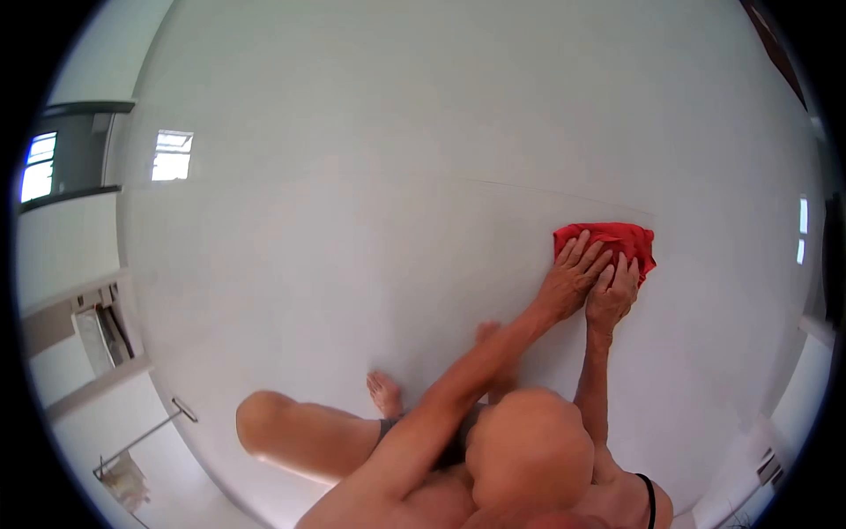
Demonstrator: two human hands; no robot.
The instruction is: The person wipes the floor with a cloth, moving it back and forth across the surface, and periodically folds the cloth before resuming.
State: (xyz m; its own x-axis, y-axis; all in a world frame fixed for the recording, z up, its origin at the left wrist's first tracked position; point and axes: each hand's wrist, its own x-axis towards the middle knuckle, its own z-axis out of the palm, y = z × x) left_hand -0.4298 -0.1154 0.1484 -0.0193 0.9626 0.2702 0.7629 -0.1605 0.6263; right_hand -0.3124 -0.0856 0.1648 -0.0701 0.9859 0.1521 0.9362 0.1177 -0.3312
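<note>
A bunched red cloth (617, 234) lies on the pale, shiny floor at the right of the head view. My left hand (571, 280) rests flat on the cloth's near left part, fingers stretched out and slightly spread. Close beside it, my right hand (612, 298) has its fingers bent over the cloth's near edge, with the thumb toward my left hand. The fingers of both hands cover part of the cloth.
My bent knees (529, 445) and bare foot (384, 393) are below and left of my hands. A long-handled tool (145, 436) leans at the lower left. Shelves (101, 331) line the left side. Window light (172, 155) reflects off the glossy floor (352, 220).
</note>
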